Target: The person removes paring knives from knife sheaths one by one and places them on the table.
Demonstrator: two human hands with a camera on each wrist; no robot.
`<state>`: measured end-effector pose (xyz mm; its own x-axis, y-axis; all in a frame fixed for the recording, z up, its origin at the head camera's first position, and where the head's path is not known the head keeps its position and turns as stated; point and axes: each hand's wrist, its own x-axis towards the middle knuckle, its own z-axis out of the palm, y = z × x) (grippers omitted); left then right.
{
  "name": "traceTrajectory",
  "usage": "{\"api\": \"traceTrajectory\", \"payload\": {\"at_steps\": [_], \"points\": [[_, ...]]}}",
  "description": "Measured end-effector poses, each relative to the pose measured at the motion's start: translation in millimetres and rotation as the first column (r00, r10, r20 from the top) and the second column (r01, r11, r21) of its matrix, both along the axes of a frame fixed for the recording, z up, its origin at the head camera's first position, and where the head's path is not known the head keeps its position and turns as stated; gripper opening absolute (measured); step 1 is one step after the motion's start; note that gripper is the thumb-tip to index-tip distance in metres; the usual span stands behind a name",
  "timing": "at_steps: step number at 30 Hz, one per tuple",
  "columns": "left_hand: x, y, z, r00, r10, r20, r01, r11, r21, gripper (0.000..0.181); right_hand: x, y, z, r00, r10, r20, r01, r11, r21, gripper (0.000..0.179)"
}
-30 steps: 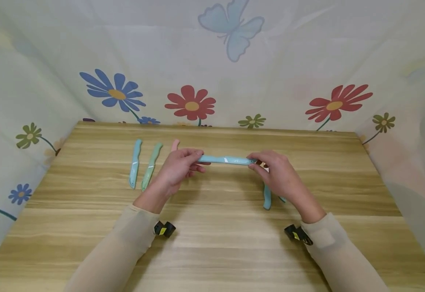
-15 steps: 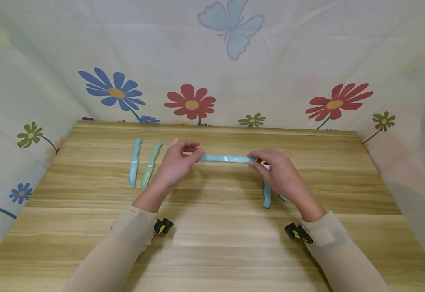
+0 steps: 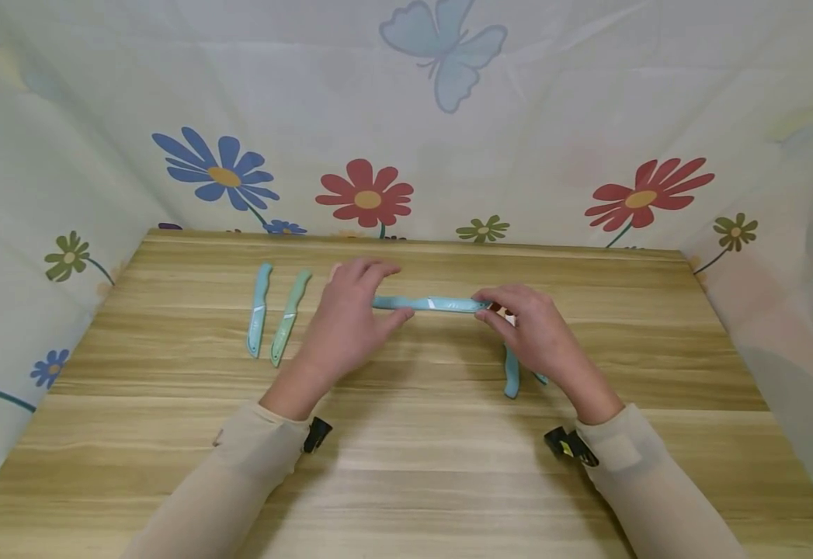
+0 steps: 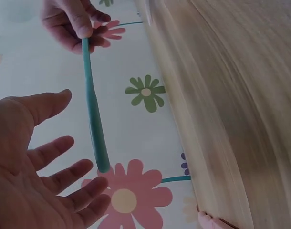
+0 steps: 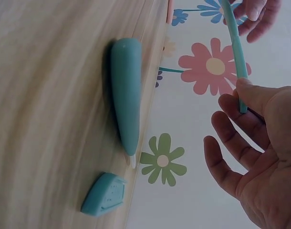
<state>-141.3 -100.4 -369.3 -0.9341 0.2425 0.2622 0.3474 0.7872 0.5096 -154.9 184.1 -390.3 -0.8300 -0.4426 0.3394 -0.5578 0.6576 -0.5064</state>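
Note:
A light blue knife (image 3: 441, 304) in its sheath is held level above the table. My right hand (image 3: 532, 326) pinches its sheath end between thumb and fingers, also seen in the right wrist view. Around the handle end my left hand (image 3: 346, 318) is spread, and in the left wrist view its fingers (image 4: 67, 176) stand apart from the teal handle (image 4: 95, 124). Another blue sheathed knife (image 3: 257, 310) and a green sheathed knife (image 3: 290, 318) lie at the left. Something pink (image 4: 214, 222) is mostly hidden behind my left hand in the head view.
Below my right hand lies a teal handle (image 5: 126, 95) with a whitish tip, beside a small teal piece (image 5: 105, 193) with a ridged face. The wooden table (image 3: 413, 466) ends at a flower-printed cloth (image 3: 546, 116) at the back and sides.
My left hand has let go of the knife's handle end, and its thumb and fingers have spread apart around it. The right hand keeps its pinch and has barely moved.

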Motion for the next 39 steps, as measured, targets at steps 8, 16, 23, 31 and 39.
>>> {"api": "traceTrajectory", "payload": {"at_steps": [8, 16, 23, 31, 39], "points": [[4.8, 5.6, -2.0, 0.995, -0.042, -0.093, 0.022, 0.977, -0.213, 0.057, 0.5, -2, -1.1, 1.000, 0.008, -0.003, -0.008, 1.000, 0.018, 0.024], [6.2, 9.4, -8.0, 0.992, -0.065, -0.104, 0.034, 0.960, -0.279, 0.045, 2.2, -4, -1.2, 1.000, 0.016, -0.009, -0.016, 1.000, 0.015, 0.025], [6.6, 11.2, -11.6, 0.984, -0.090, -0.155, 0.048, 0.965, -0.259, 0.036, 3.6, -6, 0.4, 0.999, 0.034, -0.023, -0.034, 0.999, 0.001, 0.025], [6.4, 11.9, -12.6, 0.981, -0.085, -0.173, 0.042, 0.971, -0.237, 0.029, 3.5, -6, -0.7, 0.999, 0.027, -0.034, -0.027, 1.000, -0.006, 0.025], [6.6, 12.2, -12.4, 0.983, -0.080, -0.163, 0.039, 0.970, -0.240, 0.027, 3.4, -6, -0.7, 0.999, 0.025, -0.025, -0.025, 1.000, -0.004, 0.025]]}}
